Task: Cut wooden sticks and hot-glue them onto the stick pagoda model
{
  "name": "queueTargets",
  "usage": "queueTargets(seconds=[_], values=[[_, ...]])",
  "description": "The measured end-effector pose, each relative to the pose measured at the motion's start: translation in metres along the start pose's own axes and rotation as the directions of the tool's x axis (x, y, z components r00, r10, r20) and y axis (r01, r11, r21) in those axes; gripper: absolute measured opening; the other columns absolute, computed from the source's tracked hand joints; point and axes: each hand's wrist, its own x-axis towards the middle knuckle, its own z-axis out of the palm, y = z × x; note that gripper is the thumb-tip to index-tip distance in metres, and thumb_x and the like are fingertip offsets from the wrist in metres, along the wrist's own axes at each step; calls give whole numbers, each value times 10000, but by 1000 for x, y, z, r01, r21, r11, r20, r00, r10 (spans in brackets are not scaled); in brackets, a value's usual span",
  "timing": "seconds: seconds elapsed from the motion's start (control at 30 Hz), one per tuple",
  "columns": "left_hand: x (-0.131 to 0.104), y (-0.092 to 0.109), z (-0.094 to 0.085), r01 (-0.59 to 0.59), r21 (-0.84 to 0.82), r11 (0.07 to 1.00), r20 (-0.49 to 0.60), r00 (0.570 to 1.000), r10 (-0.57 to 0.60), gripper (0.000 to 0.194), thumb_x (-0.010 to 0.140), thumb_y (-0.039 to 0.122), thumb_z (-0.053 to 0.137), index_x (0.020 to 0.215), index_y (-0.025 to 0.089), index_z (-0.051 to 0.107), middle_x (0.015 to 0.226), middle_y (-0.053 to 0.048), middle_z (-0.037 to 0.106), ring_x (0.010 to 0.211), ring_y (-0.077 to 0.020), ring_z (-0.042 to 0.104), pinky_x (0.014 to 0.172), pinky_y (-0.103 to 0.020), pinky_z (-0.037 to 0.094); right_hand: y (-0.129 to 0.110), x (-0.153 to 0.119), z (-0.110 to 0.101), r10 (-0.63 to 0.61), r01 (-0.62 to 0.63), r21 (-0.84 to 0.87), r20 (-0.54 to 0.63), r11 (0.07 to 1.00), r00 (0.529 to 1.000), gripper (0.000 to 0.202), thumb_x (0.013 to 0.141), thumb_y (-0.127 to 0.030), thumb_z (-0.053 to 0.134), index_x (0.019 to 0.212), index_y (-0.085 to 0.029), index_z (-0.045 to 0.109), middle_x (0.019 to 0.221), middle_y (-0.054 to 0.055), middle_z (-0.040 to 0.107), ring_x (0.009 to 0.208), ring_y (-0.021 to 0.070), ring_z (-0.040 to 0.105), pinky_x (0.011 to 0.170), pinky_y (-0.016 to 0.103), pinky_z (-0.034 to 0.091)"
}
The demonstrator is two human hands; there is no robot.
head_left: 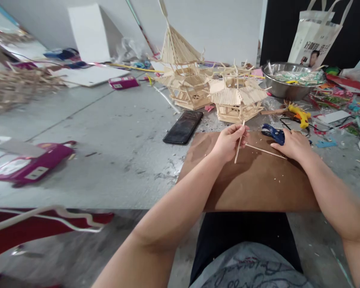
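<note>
My left hand [230, 141] pinches a thin wooden stick [238, 151], held slanting above a brown board [249, 180]. Another wooden stick [267, 151] lies on the board between my hands. At the board's far right corner, my right hand [295, 145] is closed on a dark blue plier-like tool [273, 133]; its grip end is partly hidden under my fingers. Just beyond my left hand stands a small pavilion model [238, 98] made of sticks, with a taller, pointed-roof pavilion model [186, 72] behind it on the left.
A black phone [183, 127] lies left of the board. A yellow glue gun [300, 115] and a metal bowl [288, 90] holding plastic bits stand at the right. Purple boxes [37, 162] and a blurred stick pile [21, 88] are on the left. Wood crumbs dot the board.
</note>
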Motion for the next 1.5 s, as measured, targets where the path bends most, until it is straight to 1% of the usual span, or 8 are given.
queueTargets(seconds=[0.13,0.27,0.4,0.6,0.83,1.03,1.3,1.5], values=[[2,1,-3,9,-74,997,-90,996,-15,253,600,309,758,740,135,639,561,50,534,443,-39,470,440,-174,370,-3,1,5,-35,35,32,-13,999,999,720,774,-617,468,1237,-65,484,1214,246,540,1111,373,500,897,506,358],[2,2,-2,-32,-56,998,-157,987,23,285,545,332,794,736,154,677,497,70,483,411,-17,386,407,-158,287,-5,-1,6,-166,199,125,-235,972,958,539,841,-492,458,1206,-105,548,1255,198,529,1154,336,472,943,515,331],[-2,0,2,-103,-5,995,-135,986,102,312,529,380,792,730,166,687,482,72,474,405,-21,363,401,-166,254,-14,-10,3,-307,479,331,-455,813,836,373,880,-379,435,1028,-124,664,949,132,664,920,230,589,845,363,432],[-8,-5,9,-157,96,983,-66,984,164,296,555,386,771,700,153,662,489,57,509,425,-30,374,414,-171,260,-34,-24,2,-492,642,468,-412,608,767,265,869,-342,485,878,-161,679,783,75,673,747,178,596,705,302,440],[-11,-8,11,-180,257,949,37,984,176,272,611,401,722,679,152,634,520,53,522,435,-35,385,430,-183,285,-39,-23,5,-472,578,549,-339,604,814,151,809,-164,501,740,-170,635,703,46,650,674,147,574,656,269,421],[-11,-16,12,-218,423,880,160,973,164,165,636,305,692,681,147,673,667,-5,645,636,-96,556,633,-219,430,-39,-23,4,-423,529,618,-326,581,845,151,807,-185,479,718,-173,599,724,51,638,691,148,577,646,263,420],[-7,-14,4,-143,216,966,-22,988,151,292,609,400,721,658,152,575,512,61,517,377,-36,415,376,-185,339,-38,-24,3,-388,422,663,-209,619,898,79,756,-218,544,756,-174,610,711,27,630,618,124,538,600,251,404],[-6,-12,3,-180,107,978,-67,980,187,320,567,373,746,662,153,533,543,60,555,358,-27,427,359,-178,346,-35,-22,7,-312,419,710,-286,566,906,141,783,-261,511,786,-173,621,766,40,653,665,139,558,646,270,426]])
